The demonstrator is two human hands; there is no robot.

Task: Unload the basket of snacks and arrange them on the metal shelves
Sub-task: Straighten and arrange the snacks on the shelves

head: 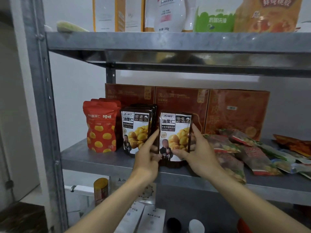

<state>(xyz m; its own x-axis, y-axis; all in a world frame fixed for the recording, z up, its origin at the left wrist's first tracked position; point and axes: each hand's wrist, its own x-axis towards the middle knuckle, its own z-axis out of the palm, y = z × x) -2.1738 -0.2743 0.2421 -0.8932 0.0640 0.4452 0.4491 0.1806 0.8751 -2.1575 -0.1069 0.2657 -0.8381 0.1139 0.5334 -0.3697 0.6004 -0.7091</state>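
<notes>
- Here's the pouch [175, 137], standing upright at the front of the middle shelf [109, 163], just right of a stack of matching pouches [136, 130].
- The right hand [200, 152] is clamped on it, thumb across the lower front and fingers wrapped behind the right edge.
- The left hand [147, 158] lays a straight index finger up the pouch's left edge, thumb by the bottom corner. Whether it's pinching or only steadying, I can't tell.
- The basket is out of shot, so no reading on how much is left to unload.
- First risk: the pouch sits close to the shelf's front lip. Let go before the base is flat and it could tip forward and drop.
- Second risk: nudge it left while squaring up and it may knock the matching stack into the red pouches [101, 126] beside it.
- Third: loose packets [235, 148] lie heaped just right of the right hand, some near the edge. A wrist pulling back carelessly could drag one off.
- The brown boxes [181, 101] behind give a backstop if it leans rearward.
</notes>
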